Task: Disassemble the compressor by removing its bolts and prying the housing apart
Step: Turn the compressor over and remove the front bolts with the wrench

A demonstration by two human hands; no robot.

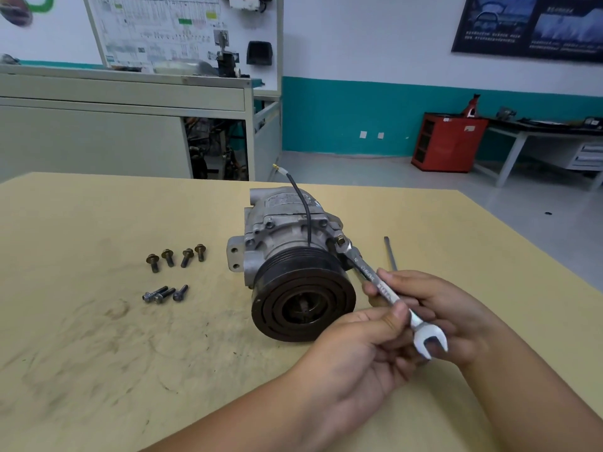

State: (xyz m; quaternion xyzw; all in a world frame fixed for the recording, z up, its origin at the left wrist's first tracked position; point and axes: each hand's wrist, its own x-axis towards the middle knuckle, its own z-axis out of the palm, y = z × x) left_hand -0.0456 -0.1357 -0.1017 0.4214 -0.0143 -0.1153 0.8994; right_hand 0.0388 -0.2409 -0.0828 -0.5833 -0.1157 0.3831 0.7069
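- Table (98, 370): a yellowish top, scuffed and stained toward its left edge, carries every part of the task.
- Four gold bolts (176, 257): washer-headed, they lie in a loose row left of the table's middle, well apart from the compressor. Judged from this, these are bolts already out.
- Three dark bolts (164, 294): slimmer, they lie bunched just nearer the front edge than the gold row. Seven fasteners in all lie loose on the table.
- Compressor (287, 252): it lies on its side near the middle of the table, with its black grooved pulley (303, 298) facing the front edge. The body is grey cast metal with mounting ears; a label shows on its top, too blurred to read. A black wire (303, 210) rises from it toward the far edge. The housing halves appear closed together, so prying is judged not yet begun.
- Last bolt (340, 240): a gold head seated in the ear on the compressor's right side; at least this one remains to be removed.
- Left hand (355, 357): thumb and fingertips pinch the wrench shank near its free open end.
- Wrench (378, 285): a bright double-ended spanner, its far end set on the seated bolt, its near jaw free.
- Right hand (434, 311): fingers curled around the middle of the shank, from behind.
- Screwdriver (390, 254): a dark slim shaft on the table beyond the right hand, its handle hidden; judged to be the prying tool, untouched.
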